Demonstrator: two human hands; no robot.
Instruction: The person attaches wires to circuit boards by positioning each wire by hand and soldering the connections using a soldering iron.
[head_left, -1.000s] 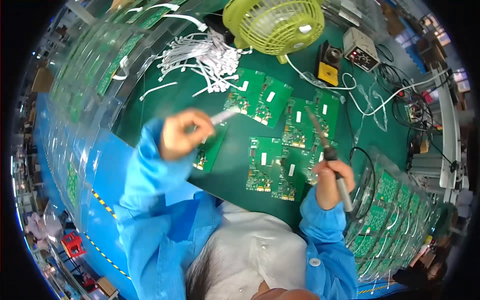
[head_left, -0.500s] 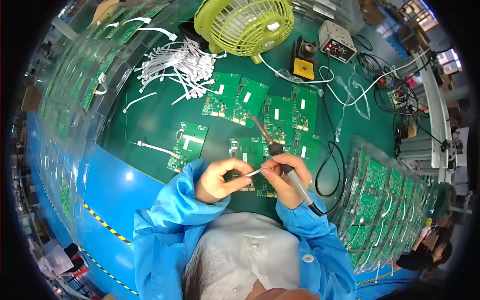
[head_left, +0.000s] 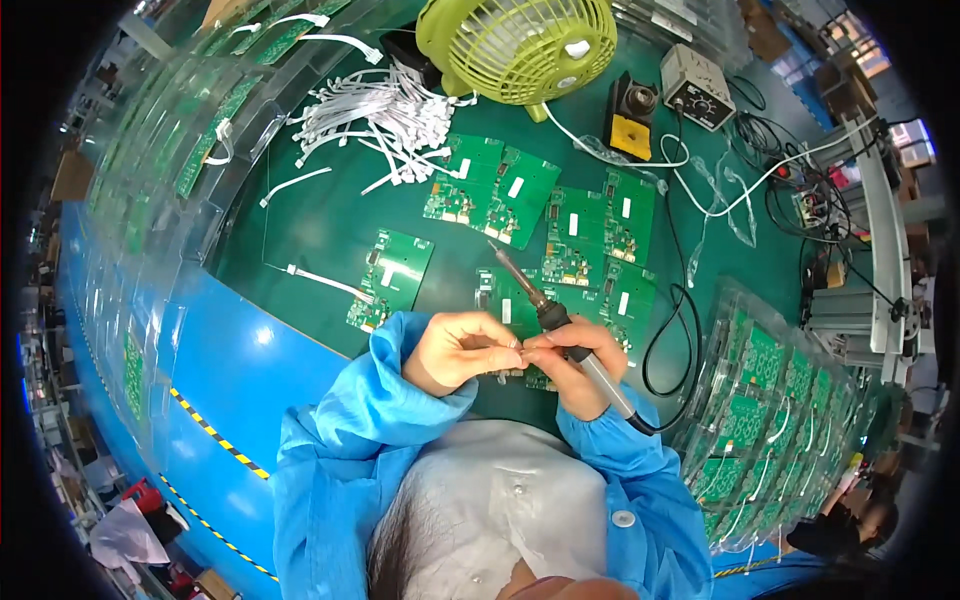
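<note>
Soldering iron gripped in right hand, left hand pinched fingertip-to-fingertip against it, above green bench mat.

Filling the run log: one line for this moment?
left hand: pinching small part | right hand: holds soldering iron | above circuit board

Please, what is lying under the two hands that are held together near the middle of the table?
Under the left hand and right hand lies a green circuit board on the green mat. Its near edge is covered by the hands.
</note>
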